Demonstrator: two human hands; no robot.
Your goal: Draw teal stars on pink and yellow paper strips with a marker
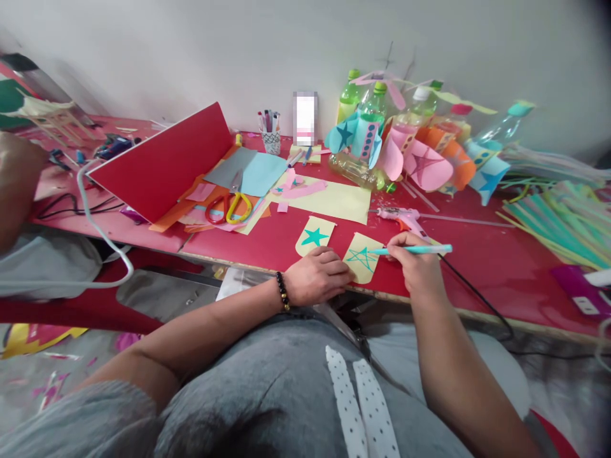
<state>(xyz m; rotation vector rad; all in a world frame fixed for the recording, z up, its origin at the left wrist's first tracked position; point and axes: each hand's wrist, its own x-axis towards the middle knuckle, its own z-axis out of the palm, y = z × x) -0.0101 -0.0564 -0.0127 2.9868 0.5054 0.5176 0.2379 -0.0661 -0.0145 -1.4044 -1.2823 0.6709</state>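
A teal felt-tip pen (415, 250) is pinched in my right hand (422, 270), its tip over a pale yellow paper piece (365, 275) with one rounded end. On that paper is a green outline of a star with lines crossing inside. My left hand (322, 277) lies flat at the table edge, its fingertips at the left side of this piece. Just above the left hand rests a second yellow piece (302, 245), bearing a filled-in green star (314, 237).
Behind my right hand lies a pink glue gun (398, 216). Scissors (231, 205) sit on coloured paper. Decorated plastic bottles (375, 105) stand by the wall near a pen cup (272, 141). A red board (167, 159) leans at left, with another person's arm (16, 184) beyond.
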